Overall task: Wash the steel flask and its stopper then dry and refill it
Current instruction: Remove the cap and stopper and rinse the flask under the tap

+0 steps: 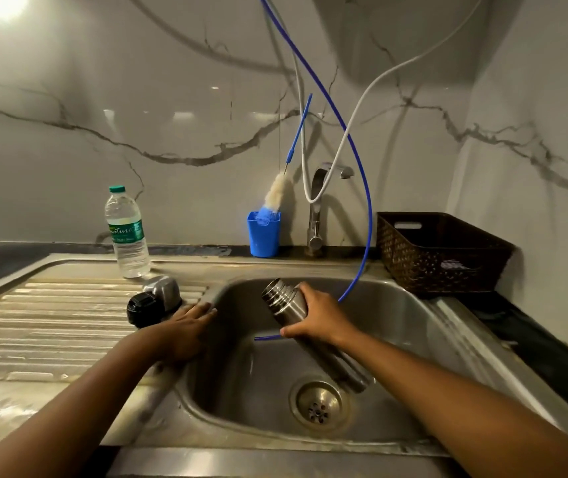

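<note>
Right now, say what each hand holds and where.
The right hand holds the flask around its upper body, below the threaded neck. The left hand holds nothing, resting on the sink edge.

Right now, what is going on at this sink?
A person's right hand grips the steel flask, open and tilted over the sink basin. The left hand rests flat on the basin's edge, next to the black stopper and steel cap lying on the draining board. A water bottle stands behind them.
</note>
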`<move>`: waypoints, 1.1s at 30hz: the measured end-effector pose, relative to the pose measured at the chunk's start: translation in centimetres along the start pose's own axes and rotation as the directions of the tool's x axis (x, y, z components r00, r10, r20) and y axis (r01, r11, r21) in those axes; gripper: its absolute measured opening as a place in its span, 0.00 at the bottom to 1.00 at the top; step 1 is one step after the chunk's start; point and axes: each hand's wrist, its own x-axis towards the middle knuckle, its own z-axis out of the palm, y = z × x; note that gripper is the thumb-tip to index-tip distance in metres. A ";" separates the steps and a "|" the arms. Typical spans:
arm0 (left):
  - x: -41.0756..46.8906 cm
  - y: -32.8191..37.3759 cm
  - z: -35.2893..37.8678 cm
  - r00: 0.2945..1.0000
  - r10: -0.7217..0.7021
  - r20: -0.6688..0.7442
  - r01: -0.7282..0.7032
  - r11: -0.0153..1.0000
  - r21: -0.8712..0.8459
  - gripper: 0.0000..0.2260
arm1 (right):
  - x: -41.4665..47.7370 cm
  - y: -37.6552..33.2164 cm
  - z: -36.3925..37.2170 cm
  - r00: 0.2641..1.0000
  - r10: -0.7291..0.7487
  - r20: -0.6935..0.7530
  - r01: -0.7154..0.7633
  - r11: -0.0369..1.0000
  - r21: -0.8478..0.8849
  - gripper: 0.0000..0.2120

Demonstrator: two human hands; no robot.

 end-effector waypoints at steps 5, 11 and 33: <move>-0.3 0.5 -0.3 1.000 0.003 0.003 -0.003 1.000 0.005 0.33 | -0.2 0.0 0.5 0.995 -0.065 0.073 0.079 0.974 -0.214 0.38; -0.6 0.6 -0.4 1.000 -0.002 0.017 0.002 1.000 0.005 0.33 | -0.4 -0.3 1.1 0.976 -0.141 0.164 0.198 0.887 -0.416 0.36; -0.6 0.5 -0.4 1.000 -0.003 0.020 0.003 1.000 0.012 0.34 | -0.9 -0.9 1.0 0.965 -0.161 0.205 0.255 0.742 -0.620 0.40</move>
